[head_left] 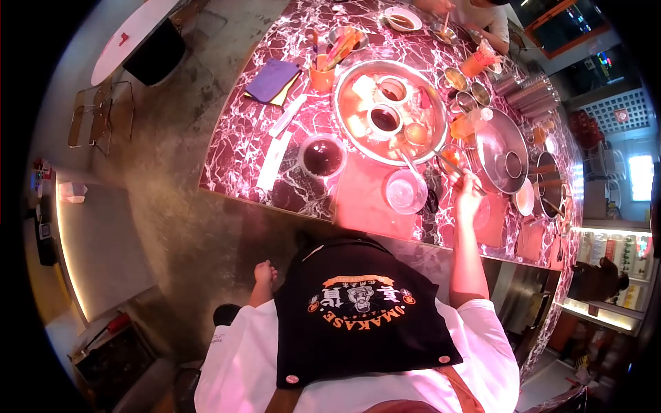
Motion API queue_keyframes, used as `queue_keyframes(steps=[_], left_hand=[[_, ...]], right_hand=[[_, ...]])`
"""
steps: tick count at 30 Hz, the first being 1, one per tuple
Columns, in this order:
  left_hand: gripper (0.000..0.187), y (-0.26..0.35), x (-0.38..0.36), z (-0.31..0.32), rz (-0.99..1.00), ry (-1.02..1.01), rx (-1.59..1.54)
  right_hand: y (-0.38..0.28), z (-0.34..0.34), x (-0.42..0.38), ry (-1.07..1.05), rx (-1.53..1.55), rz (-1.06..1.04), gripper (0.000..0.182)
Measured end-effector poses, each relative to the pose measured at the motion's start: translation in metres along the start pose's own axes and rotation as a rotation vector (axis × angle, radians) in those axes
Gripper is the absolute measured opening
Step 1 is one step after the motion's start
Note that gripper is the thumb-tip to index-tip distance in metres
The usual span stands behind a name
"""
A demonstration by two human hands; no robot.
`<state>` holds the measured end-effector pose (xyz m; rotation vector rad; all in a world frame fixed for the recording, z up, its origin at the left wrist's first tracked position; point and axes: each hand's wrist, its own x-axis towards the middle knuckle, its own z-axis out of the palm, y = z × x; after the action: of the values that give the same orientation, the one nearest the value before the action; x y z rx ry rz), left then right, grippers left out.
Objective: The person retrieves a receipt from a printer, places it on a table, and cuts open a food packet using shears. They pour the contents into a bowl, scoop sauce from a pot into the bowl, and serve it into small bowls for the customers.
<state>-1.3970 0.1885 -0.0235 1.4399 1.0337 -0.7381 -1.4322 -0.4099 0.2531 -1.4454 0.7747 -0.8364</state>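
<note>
My right hand point(469, 195) reaches up to the marble counter point(237, 148) and grips a thin utensil point(454, 172) whose tip rests at a small bowl point(451, 157). A clear glass bowl point(405, 191) sits just left of that hand, on a pink mat point(363, 199). My left hand point(264, 274) hangs low beside my black apron point(358, 310), away from the counter, holding nothing I can see.
A large round metal tray point(358, 127) carries small sauce bowls and food. A dark bowl point(322, 157), a purple notebook point(272, 80), an orange utensil cup point(321, 76) and a metal lid point(497, 148) stand around it. Another person point(482, 17) sits at the far side.
</note>
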Motion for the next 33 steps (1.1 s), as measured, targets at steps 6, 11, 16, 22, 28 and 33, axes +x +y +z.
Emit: queue_keyframes(steps=[6,11,16,22,28,33], left_hand=[[0.015,0.041,0.007,0.009,0.077,0.020,0.000],[0.017,0.059,0.012,0.006,0.116,0.018,0.000],[0.018,0.056,0.015,-0.002,0.095,0.022,-0.001],[0.018,0.039,0.003,-0.014,0.044,0.098,0.050],[0.016,0.012,0.000,-0.014,0.006,0.053,-0.030],[0.015,0.002,-0.014,0.014,0.015,0.000,-0.027]], right_hand=[[-0.049,0.027,-0.030,-0.061,0.019,-0.020,0.021],[-0.065,0.065,-0.064,-0.136,0.068,0.039,0.021],[-0.056,0.106,-0.098,-0.249,0.016,0.071,0.024],[-0.046,0.120,-0.128,-0.498,-0.284,-0.267,0.016],[-0.064,0.063,-0.096,-0.500,-0.576,-0.683,0.016],[0.002,0.018,-0.013,-0.060,-0.218,-0.136,0.019]])
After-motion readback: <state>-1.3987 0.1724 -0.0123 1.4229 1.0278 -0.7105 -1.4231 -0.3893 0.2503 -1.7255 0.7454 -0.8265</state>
